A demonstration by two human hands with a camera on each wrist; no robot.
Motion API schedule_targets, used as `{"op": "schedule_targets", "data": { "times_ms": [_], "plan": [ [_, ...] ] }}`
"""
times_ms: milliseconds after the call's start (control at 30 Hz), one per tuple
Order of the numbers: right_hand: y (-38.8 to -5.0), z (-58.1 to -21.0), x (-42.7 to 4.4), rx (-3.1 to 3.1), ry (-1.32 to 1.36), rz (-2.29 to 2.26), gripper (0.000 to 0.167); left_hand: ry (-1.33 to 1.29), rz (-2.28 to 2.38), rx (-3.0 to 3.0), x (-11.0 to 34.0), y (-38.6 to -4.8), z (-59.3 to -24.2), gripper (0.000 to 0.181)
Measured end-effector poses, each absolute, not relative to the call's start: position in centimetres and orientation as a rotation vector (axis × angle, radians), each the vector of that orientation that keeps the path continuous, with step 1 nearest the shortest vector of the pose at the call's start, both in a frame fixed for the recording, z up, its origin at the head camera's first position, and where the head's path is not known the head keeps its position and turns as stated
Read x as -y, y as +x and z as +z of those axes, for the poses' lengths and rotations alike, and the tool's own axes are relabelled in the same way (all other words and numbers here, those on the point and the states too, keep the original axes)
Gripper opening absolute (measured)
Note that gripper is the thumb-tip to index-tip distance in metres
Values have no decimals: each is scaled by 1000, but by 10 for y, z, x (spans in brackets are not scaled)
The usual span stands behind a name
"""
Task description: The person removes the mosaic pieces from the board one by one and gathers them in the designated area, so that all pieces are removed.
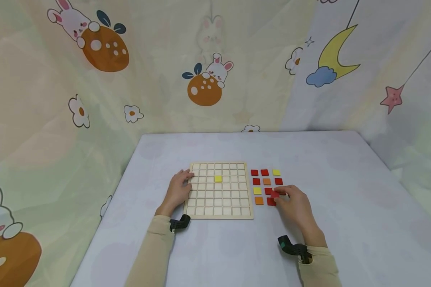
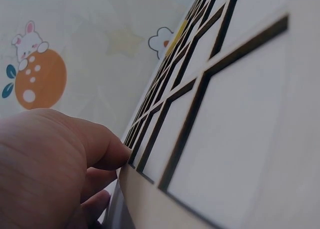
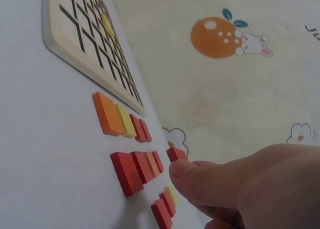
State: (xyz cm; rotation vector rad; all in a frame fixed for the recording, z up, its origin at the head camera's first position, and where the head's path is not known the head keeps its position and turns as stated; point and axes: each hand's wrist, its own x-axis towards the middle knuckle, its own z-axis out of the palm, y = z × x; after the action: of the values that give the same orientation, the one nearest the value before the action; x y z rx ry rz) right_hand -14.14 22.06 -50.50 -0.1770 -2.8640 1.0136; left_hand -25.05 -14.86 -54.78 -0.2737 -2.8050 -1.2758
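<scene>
A pale wooden grid board (image 1: pixel 218 217) lies on the table with one yellow tile (image 1: pixel 218 179) in an upper cell. At the board's left edge my left hand (image 1: pixel 177 189) rests, its fingertips touching the frame (image 2: pixel 145 199). Between thumb and fingers, my right hand (image 1: pixel 296 207) pinches a red tile (image 3: pixel 176 154), held above the tiles to the right of the board. Those loose tiles lie in rows and include red (image 1: pixel 254 172), orange (image 1: pixel 259 200) and yellow (image 1: pixel 257 191) ones. My right fingers partly cover the nearer right side of the group.
The white table (image 1: pixel 215 255) runs back to a printed cloth backdrop (image 1: pixel 158 71) with rabbits, flowers and a moon. A black wrist camera (image 1: pixel 180 222) sits on the left wrist, and another black camera (image 1: pixel 292 246) on the right.
</scene>
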Motion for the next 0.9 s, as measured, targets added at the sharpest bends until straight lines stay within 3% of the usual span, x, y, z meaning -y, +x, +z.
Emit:
{"op": "schedule_targets", "data": {
  "times_ms": [900],
  "plan": [
    [-136,-507,-244,3012,-324,997,36,-262,-1284,2797,149,-249,-547,39]
  ]
}}
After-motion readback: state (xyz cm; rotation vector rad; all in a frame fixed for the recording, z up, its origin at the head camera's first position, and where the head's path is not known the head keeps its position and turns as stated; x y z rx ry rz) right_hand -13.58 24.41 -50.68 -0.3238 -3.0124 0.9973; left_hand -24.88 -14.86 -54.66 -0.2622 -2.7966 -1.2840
